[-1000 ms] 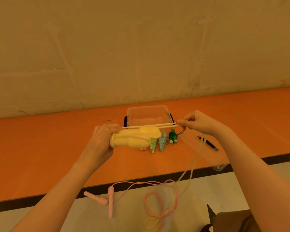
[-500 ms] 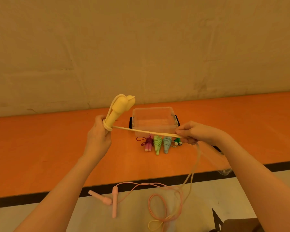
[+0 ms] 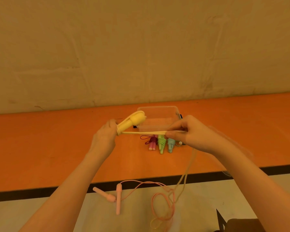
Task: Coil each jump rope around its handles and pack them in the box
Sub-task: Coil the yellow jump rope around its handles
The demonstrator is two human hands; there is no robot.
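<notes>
Left hand (image 3: pixel 102 141) wrapped round pale yellow plastic jump-rope handles (image 3: pixel 130 123), right hand (image 3: pixel 189 134) pinching their taut yellow cord (image 3: pixel 144 132), both just in front of clear plastic box (image 3: pixel 158 113).

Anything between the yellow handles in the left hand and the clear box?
Nothing visible. The left hand grips the yellow handles just left of the clear box, whose top looks open. The right hand pinches the taut yellow rope crossing in front. Coiled ropes lie nearer.

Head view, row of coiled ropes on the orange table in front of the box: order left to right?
pink coiled rope → green coiled rope → blue coiled rope; anything further right is hidden behind the right hand.
</notes>
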